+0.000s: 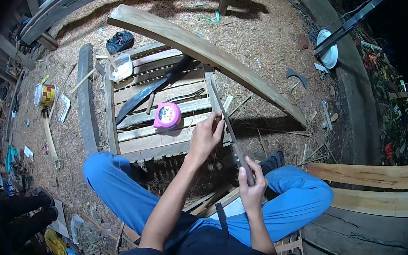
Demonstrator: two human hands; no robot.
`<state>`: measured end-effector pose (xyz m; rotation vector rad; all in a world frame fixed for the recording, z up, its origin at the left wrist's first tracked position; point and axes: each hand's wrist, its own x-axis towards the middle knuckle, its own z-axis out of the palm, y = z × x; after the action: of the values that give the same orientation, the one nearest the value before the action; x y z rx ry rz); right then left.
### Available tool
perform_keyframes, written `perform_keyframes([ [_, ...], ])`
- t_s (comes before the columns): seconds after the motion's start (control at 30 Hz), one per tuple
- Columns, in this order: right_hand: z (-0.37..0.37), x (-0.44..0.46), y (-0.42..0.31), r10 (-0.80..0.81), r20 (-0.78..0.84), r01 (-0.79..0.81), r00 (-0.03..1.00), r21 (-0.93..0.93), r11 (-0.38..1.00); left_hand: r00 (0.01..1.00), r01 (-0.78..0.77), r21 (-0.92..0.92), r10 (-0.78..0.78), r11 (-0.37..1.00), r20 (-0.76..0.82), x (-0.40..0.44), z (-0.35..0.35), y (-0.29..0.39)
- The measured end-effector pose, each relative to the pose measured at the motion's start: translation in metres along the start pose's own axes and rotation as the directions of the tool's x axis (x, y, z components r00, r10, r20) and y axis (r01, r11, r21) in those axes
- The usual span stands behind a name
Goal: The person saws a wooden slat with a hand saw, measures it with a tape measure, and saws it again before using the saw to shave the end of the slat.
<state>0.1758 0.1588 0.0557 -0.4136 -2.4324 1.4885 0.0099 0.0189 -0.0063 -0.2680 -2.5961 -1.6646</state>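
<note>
My right hand [252, 185] is wrapped round the handle of a long-bladed knife [231, 132], which points away from me and is seen nearly edge-on. My left hand [208, 136] pinches at the blade about midway, thumb and fingertips together. Beyond the hands, a low slatted wooden stand [154, 143] bears a pink tape measure [167, 115], close to my left hand. A dark machete [144, 98] lies across the slats, with a short wooden-handled tool [150, 104] beside it. At the stand's far left corner sits a white plastic tub [121, 69].
A thick wooden beam [206, 48] slants across the stand's far right side. To the left lie a dark plank [87, 99] and a patterned tin [45, 94]. A black plastic bag [120, 41] is farther back. Two curved boards [375, 175] lie at my right. Shavings cover the ground.
</note>
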Motion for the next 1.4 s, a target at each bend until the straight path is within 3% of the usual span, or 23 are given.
perform_keyframes([
  [0.17, -0.010, -0.021, 0.015, -0.116, -0.069, 0.112, 0.991, -0.065, 0.992, 1.000, -0.020, -0.014, 0.020, 1.000, -0.023, 0.000, 0.002, 0.001],
  [0.3, -0.002, 0.007, 0.002, 0.053, 0.020, -0.054, 0.998, 0.029, 0.998, 0.999, -0.043, -0.026, 0.042, 0.999, -0.032, -0.001, 0.001, -0.001],
  [0.4, -0.013, -0.001, 0.008, -0.083, 0.000, 0.083, 0.997, -0.039, 0.996, 1.000, -0.016, -0.025, 0.016, 1.000, -0.017, 0.000, 0.000, 0.003],
  [0.53, -0.016, -0.016, 0.014, -0.038, -0.019, 0.038, 0.999, -0.009, 0.999, 0.999, 0.032, 0.007, -0.032, 0.999, 0.026, 0.001, -0.001, 0.003],
  [0.67, 0.002, 0.014, 0.003, -0.018, 0.011, 0.018, 1.000, 0.005, 1.000, 0.997, -0.069, 0.039, 0.070, 0.997, -0.030, -0.001, 0.001, -0.001],
  [0.8, -0.008, 0.002, 0.014, -0.080, -0.002, 0.080, 0.997, -0.009, 0.997, 1.000, -0.027, 0.083, 0.026, 0.996, 0.012, 0.001, 0.001, 0.000],
  [1.0, -0.001, 0.006, 0.011, 0.009, 0.001, -0.009, 1.000, -0.004, 1.000, 1.000, -0.011, 0.081, 0.011, 0.997, 0.000, 0.001, -0.001, 0.002],
  [1.4, 0.006, 0.021, 0.000, -0.057, -0.012, 0.057, 0.998, -0.017, 0.998, 0.997, -0.082, 0.081, 0.082, 0.993, 0.008, -0.001, -0.001, 0.003],
])
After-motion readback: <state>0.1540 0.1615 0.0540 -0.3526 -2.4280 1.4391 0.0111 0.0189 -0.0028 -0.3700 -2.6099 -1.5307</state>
